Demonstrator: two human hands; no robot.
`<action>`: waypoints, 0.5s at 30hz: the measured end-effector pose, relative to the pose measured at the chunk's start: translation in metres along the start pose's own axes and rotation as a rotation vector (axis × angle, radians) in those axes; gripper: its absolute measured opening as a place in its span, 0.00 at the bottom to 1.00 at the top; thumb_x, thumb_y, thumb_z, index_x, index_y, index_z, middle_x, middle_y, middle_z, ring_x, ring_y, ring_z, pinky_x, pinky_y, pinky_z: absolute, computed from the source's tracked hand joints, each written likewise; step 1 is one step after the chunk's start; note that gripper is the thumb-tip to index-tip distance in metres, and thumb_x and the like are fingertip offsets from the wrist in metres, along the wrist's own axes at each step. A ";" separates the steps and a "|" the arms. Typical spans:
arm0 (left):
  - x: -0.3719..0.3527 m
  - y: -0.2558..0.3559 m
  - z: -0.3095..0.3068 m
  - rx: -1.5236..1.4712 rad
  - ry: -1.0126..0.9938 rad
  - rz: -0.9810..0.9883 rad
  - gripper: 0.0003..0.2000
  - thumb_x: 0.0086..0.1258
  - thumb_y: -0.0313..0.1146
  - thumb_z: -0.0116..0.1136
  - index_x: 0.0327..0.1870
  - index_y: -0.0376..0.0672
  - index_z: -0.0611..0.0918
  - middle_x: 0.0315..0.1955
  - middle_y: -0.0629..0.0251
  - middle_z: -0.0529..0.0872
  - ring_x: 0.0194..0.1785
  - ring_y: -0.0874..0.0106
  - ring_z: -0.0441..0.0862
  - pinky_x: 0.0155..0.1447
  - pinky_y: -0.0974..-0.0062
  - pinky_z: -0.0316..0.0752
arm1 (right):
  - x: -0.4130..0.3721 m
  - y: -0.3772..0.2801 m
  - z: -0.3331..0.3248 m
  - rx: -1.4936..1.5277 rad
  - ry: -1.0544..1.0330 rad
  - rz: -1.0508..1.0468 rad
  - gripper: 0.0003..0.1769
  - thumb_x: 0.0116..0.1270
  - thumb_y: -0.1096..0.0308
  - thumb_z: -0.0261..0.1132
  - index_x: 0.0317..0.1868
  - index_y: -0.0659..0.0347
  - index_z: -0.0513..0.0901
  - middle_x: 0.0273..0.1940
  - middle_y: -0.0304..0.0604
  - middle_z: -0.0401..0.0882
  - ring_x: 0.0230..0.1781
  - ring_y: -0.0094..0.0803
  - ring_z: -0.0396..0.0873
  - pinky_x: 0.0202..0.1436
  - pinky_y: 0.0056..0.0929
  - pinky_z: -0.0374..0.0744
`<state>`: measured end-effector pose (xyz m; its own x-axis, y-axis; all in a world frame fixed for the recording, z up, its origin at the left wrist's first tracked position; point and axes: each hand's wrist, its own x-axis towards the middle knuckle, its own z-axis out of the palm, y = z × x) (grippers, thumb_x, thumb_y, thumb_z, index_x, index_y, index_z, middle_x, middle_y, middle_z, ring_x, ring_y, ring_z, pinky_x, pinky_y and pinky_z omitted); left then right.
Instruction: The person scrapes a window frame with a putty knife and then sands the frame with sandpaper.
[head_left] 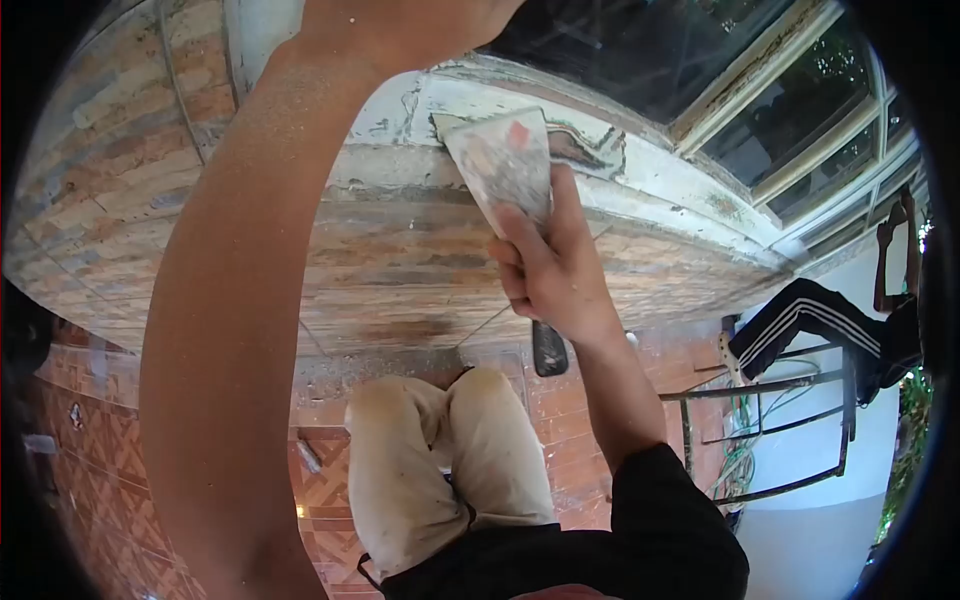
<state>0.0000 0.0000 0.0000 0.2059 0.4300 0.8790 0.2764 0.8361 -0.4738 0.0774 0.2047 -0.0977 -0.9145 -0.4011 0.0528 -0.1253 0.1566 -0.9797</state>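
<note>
My right hand point(555, 270) is wrapped round the handle of a wide scraper point(505, 165). The scraper's flat metal blade, dusty and with a red mark, lies against the white window sill point(390, 120), whose paint is peeling. Its dark handle end sticks out below my palm. At the top edge of the view is part of my left hand point(430, 25), near the window frame above the sill; its fingers are out of view, so whether it holds anything is hidden.
Below the sill runs a stone-look tiled wall point(390, 270). Window panes point(640, 50) are at the upper right. A person in striped dark trousers point(800, 320) is at the right, by a black metal frame point(850, 410) and a green hose point(738, 450). Reddish floor tiles point(580, 440) lie below.
</note>
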 end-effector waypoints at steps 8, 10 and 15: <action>-0.001 -0.003 0.011 -0.019 0.074 0.003 0.07 0.71 0.33 0.63 0.44 0.43 0.86 0.53 0.64 0.88 0.64 0.69 0.81 0.77 0.57 0.63 | -0.001 0.003 0.009 0.125 0.103 -0.017 0.14 0.81 0.70 0.52 0.61 0.53 0.60 0.23 0.32 0.64 0.11 0.15 0.57 0.10 0.19 0.54; -0.002 0.000 0.005 -0.064 0.059 -0.020 0.06 0.71 0.33 0.63 0.43 0.43 0.86 0.53 0.64 0.88 0.64 0.69 0.82 0.78 0.57 0.62 | -0.004 0.006 0.013 0.169 0.083 -0.014 0.14 0.81 0.71 0.52 0.61 0.53 0.59 0.22 0.32 0.64 0.11 0.15 0.57 0.10 0.20 0.54; 0.000 0.002 0.003 -0.024 0.009 -0.022 0.06 0.71 0.34 0.63 0.44 0.44 0.86 0.53 0.65 0.88 0.64 0.69 0.82 0.78 0.58 0.61 | -0.009 0.004 0.000 0.177 0.048 0.062 0.13 0.81 0.70 0.53 0.59 0.54 0.59 0.27 0.36 0.70 0.13 0.18 0.63 0.11 0.21 0.60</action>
<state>-0.0019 0.0031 -0.0009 0.2077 0.4088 0.8887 0.3036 0.8367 -0.4558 0.0856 0.2090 -0.1022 -0.9362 -0.3514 -0.0038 -0.0021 0.0164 -0.9999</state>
